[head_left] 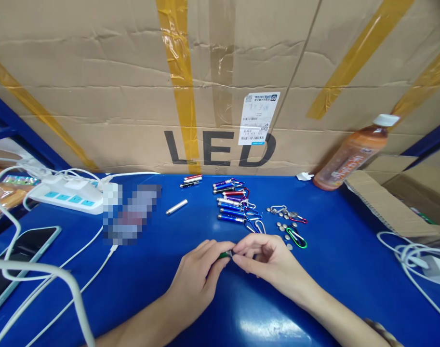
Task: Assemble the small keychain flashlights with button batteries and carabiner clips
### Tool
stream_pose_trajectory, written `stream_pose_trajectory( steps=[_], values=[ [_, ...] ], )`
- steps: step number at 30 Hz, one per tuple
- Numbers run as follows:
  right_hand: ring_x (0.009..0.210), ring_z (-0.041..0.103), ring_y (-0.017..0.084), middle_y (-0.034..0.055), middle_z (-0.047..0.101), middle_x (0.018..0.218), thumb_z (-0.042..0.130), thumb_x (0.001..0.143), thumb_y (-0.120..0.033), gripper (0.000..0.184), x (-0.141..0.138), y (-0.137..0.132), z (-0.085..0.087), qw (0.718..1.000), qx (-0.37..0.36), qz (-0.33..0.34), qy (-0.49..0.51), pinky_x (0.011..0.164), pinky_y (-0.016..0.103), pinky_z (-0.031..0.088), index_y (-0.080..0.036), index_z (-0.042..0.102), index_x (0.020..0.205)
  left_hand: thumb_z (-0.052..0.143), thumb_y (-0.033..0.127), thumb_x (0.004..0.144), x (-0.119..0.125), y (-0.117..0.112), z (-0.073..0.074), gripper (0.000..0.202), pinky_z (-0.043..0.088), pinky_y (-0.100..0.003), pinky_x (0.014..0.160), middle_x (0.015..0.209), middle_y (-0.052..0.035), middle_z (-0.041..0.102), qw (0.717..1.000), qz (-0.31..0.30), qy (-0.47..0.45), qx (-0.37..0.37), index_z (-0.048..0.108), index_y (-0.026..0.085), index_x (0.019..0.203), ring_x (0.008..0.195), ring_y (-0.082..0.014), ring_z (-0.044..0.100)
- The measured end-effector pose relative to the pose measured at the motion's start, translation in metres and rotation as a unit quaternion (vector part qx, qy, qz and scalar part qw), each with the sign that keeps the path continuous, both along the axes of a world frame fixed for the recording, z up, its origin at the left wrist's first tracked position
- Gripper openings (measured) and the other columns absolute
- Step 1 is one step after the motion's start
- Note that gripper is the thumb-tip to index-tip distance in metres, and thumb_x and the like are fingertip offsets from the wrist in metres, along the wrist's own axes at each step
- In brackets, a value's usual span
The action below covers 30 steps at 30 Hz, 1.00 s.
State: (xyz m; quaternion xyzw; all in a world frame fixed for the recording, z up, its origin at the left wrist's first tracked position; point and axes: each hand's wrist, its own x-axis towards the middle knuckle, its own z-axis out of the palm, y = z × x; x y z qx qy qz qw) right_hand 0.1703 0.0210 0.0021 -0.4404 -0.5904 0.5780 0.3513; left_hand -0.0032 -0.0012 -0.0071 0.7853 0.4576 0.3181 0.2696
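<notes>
My left hand (197, 272) is closed round a small green metal flashlight (224, 254), most of which the fingers cover. At the flashlight's bare end, the thumb and forefinger of my right hand (270, 255) are pinched together; whatever lies between them is too small to make out. Beyond the hands lies a column of keychain flashlights (230, 210) in blue, red, purple and silver, with carabiner clips. Right of them are several button cells (280, 226) and loose clips, among them a green carabiner (296, 238). A silver tube (177, 207) lies apart on the left.
A large cardboard box (133, 96) walls off the back of the blue table (191, 226). An orange drink bottle (353, 154) leans at right. On the left are a power strip (97, 205), a phone (20, 260) and white cables; coiled cable (404, 246) lies right.
</notes>
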Motion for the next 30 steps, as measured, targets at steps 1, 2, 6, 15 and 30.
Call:
stream_pose_trajectory(
  steps=[1,2,6,15,30],
  values=[
    [0.046,0.046,0.006,-0.0008,0.058,0.055,0.069,0.069,-0.035,0.021,0.000,0.000,0.000,0.999,0.026,-0.010,-0.019,0.039,0.016,0.034,-0.016,0.069,0.077,0.036,0.023,0.090,0.000,0.000,0.000,0.028,0.045,-0.026,0.072,0.083,-0.0011,0.065,1.000,0.006,0.001,-0.005,0.058,0.026,0.107,0.075,-0.0150,0.057],
    [0.047,0.047,0.006,0.0005,0.060,0.059,0.069,0.069,-0.035,0.020,-0.001,-0.001,0.000,0.997,0.058,-0.020,-0.039,0.039,0.016,0.035,-0.016,0.069,0.077,0.037,0.023,0.090,-0.001,0.000,-0.001,0.028,0.045,-0.025,0.071,0.084,-0.0010,0.065,1.000,0.014,-0.003,-0.015,0.058,0.026,0.107,0.075,-0.0148,0.057],
    [0.052,0.051,0.008,0.0046,0.064,0.079,0.067,0.074,-0.031,0.016,0.001,-0.001,0.000,0.974,0.210,-0.032,-0.076,0.043,0.018,0.041,-0.019,0.070,0.085,0.037,0.027,0.090,-0.001,-0.001,-0.002,0.026,0.045,-0.023,0.070,0.090,-0.0020,0.064,0.997,0.036,-0.030,-0.062,0.057,0.024,0.107,0.076,-0.0138,0.058],
    [0.067,0.059,0.010,0.0046,0.062,0.096,0.047,0.089,-0.019,0.026,0.020,0.006,-0.003,0.892,0.416,0.080,-0.159,0.056,0.021,0.047,-0.028,0.065,0.105,0.033,0.031,0.091,0.000,-0.001,0.008,0.028,0.037,-0.021,0.058,0.068,0.0023,0.055,0.989,-0.004,-0.031,-0.142,0.056,0.022,0.102,0.060,-0.0114,0.050],
    [0.068,0.061,0.009,0.0043,0.065,0.089,0.049,0.089,-0.018,0.021,0.023,0.010,-0.003,0.863,0.456,0.098,-0.192,0.057,0.020,0.045,-0.021,0.069,0.093,0.035,0.025,0.089,-0.002,0.002,0.010,0.019,0.034,-0.021,0.058,0.072,0.0026,0.054,0.987,-0.048,0.003,-0.153,0.051,0.022,0.099,0.062,-0.0115,0.048]
  ],
)
